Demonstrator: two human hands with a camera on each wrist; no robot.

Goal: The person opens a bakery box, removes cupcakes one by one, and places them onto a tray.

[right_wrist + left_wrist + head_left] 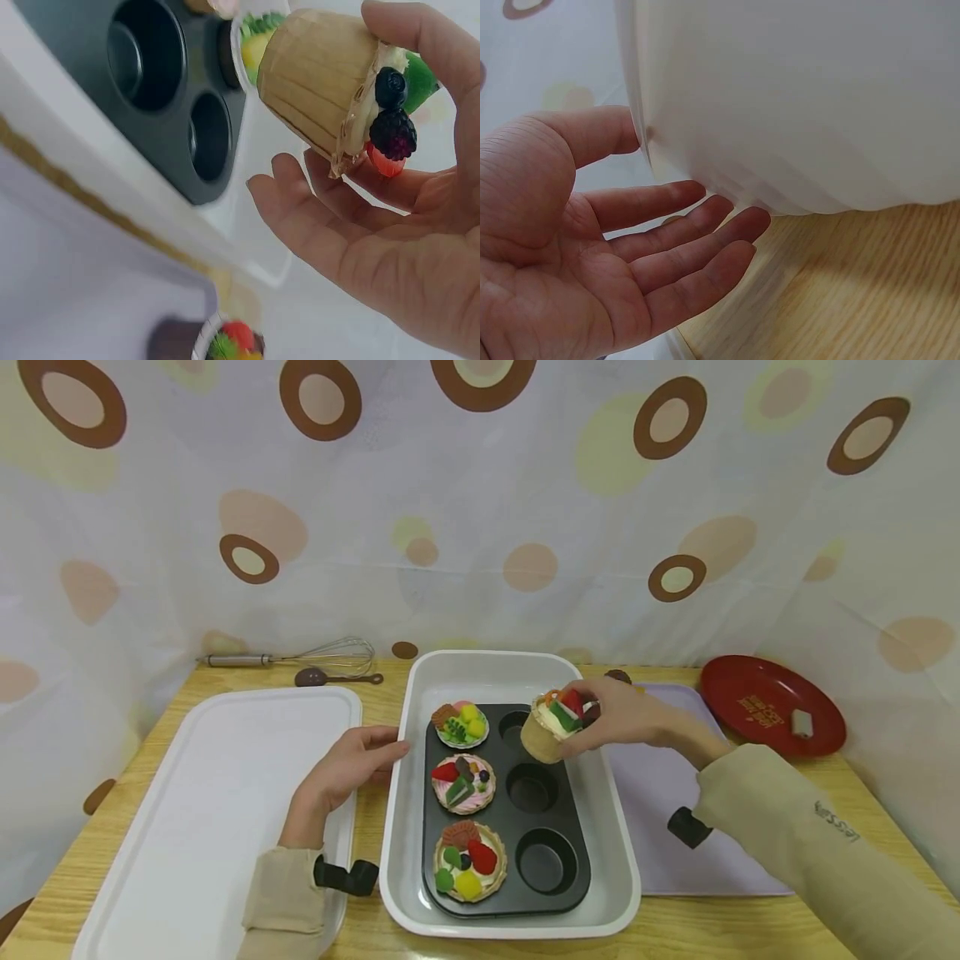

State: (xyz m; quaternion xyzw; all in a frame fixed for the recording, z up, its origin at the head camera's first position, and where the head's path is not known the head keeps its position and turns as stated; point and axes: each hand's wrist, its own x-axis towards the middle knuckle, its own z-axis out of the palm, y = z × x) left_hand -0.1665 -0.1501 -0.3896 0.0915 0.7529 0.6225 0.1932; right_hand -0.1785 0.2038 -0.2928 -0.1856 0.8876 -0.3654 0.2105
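My right hand (pixel 622 714) pinches a toy cupcake (pixel 545 739) between thumb and fingers, tilted above the upper right of a dark muffin pan (pixel 500 827). The cupcake has a tan cup and a cream top with red, green and dark berry pieces, clearest in the right wrist view. In the pan's left column sit three decorated cupcakes: one with yellow and green pieces (pixel 461 725), a pink one (pixel 463 783) and a cream one (pixel 470 862). My left hand (pixel 592 240) touches the outer wall of the white bin (pixel 802 105) around the pan, its fingers loosely extended and thumb at the rim.
A white tray (pixel 232 777) lies at left, with a whisk (pixel 300 657) and a brown spoon (pixel 330 678) behind it. At right lies a lilac tray (pixel 675 835); a red plate (pixel 772 693) holds a small pale block. Another dark cupcake (pixel 229 341) stands near the lilac tray's far edge.
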